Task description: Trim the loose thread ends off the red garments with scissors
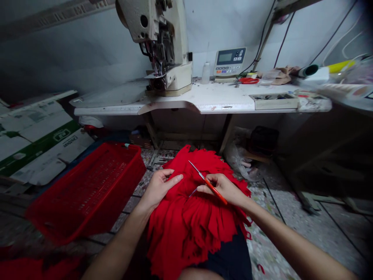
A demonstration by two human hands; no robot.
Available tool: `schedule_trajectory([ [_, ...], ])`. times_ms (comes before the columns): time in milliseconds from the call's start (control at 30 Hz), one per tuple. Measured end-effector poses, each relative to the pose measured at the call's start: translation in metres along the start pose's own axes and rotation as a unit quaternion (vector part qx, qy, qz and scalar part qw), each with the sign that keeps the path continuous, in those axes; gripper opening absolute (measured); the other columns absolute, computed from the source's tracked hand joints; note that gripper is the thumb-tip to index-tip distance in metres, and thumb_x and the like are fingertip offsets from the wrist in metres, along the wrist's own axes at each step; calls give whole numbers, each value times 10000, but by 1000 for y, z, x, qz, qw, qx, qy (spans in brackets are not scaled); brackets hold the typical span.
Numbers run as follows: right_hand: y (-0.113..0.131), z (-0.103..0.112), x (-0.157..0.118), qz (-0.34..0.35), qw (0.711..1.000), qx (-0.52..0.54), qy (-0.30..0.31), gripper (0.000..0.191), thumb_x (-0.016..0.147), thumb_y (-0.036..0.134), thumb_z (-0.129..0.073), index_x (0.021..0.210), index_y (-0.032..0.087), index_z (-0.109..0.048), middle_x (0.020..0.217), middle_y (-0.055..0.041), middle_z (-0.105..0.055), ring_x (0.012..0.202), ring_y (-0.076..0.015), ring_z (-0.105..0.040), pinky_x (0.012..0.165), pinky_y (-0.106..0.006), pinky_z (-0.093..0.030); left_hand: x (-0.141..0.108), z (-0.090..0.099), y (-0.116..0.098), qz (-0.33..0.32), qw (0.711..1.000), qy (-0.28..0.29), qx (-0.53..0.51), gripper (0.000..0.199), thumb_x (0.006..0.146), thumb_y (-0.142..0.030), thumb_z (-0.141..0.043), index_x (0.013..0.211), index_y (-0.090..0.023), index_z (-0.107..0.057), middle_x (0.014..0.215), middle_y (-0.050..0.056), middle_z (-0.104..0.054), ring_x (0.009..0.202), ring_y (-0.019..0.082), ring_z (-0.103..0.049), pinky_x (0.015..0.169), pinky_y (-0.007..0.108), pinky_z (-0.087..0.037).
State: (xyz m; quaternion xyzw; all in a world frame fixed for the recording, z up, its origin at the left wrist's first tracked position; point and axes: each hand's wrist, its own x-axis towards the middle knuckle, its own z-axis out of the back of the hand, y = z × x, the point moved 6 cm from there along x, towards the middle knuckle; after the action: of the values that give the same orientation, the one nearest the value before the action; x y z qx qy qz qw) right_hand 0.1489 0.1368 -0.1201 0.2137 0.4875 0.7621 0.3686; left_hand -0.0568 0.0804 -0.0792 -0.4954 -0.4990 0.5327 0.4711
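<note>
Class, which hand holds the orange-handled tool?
The right hand pinches the slim orange-handled tool; the left hand lies spread on the red fabric, with no tool.

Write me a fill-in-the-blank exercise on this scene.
The left hand presses on a pile of ____ cloth. The right hand grips a slim orange-handled tool with a ____ tip. A red plastic basket sits on the floor to the ____ of the cloth. A ____ machine stands on the white table.

Missing words: red; metal; left; sewing.
</note>
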Motion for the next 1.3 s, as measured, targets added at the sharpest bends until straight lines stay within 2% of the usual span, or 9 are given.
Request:
schedule_trajectory([
  [167, -12, 6, -5, -5, 1000, -27, -10, 546, 816, 657, -701, 656, 208, -435, 641, 58, -326, 582, -111, -299, 513, -248, -233, -12, 9, -18, -29, 999, 16, 29, 320, 767, -454, -818, 844, -145, -792, 767, 53, -735, 714, 201, -674, 654, 279, -530],
  [333, -15, 12, -11, -8, 999, -28, -30, 557, 822, 665, -685, 649, 210, -414, 640, 59, -325, 580, -110, -311, 512, -245, -231, -49, 8, -44, -25, 953, 291, 82, 242, 758, -417, -838, 755, -175, -829, 569, 44, -620, 425, 123, -568, 419, 242, -402],
  [400, -18, 13, -12, -15, 999, -28, -39, 541, 838, 657, -676, 661, 208, -432, 645, 58, -324, 584, -111, -311, 512, -247, -231, -43, 15, -51, -36, 961, 252, 109, 222, 804, -398, -801, 814, -178, -827, 642, 51, -642, 434, 124, -588, 419, 242, -424],
  [500, -21, 10, -13, -28, 999, -3, -33, 514, 862, 641, -664, 687, 205, -454, 646, 58, -327, 582, -112, -309, 511, -251, -228, -11, 26, -50, -81, 978, 91, 172, 231, 894, -380, -699, 889, -165, -783, 804, 60, -676, 593, 140, -646, 553, 244, -510],
  [567, -20, 6, -13, -30, 999, 15, -28, 513, 864, 636, -666, 686, 205, -451, 644, 60, -321, 582, -112, -306, 513, -252, -229, 13, 25, -41, -123, 966, 35, 226, 236, 889, -375, -691, 966, -166, -768, 962, 89, -694, 794, 180, -671, 638, 242, -520],
  [667, -18, 4, -15, -28, 999, 22, -31, 520, 852, 636, -680, 680, 207, -442, 645, 65, -310, 584, -111, -298, 519, -251, -230, 44, 19, -14, -130, 955, 36, 264, 279, 863, -383, -707, 1038, -166, -723, 957, 82, -698, 852, 194, -648, 718, 261, -502],
  [833, -21, 11, -22, -28, 998, 15, -45, 530, 841, 659, -673, 674, 205, -457, 644, 61, -331, 586, -115, -315, 526, -251, -242, 67, 15, 10, -105, 937, 58, 329, 310, 738, -405, -805, 849, -169, -639, 668, -39, -539, 606, 129, -476, 578, 228, -349],
  [1000, -23, 22, -32, -43, 997, 19, -55, 519, 852, 636, -678, 670, 210, -444, 634, 61, -327, 578, -116, -312, 520, -255, -228, 59, 7, 1, -46, 974, 142, 171, 313, 795, -436, -764, 829, -153, -637, 743, -17, -569, 677, 124, -520, 648, 231, -394],
  [1300, -13, 16, -46, -19, 997, -34, -59, 479, 890, 626, -648, 730, 211, -473, 638, 53, -418, 571, -127, -383, 535, -261, -282, 23, 5, -30, -37, 990, 112, 76, 277, 768, -321, -838, 923, -150, -686, 883, 7, -673, 742, 112, -607, 708, 209, -476],
])
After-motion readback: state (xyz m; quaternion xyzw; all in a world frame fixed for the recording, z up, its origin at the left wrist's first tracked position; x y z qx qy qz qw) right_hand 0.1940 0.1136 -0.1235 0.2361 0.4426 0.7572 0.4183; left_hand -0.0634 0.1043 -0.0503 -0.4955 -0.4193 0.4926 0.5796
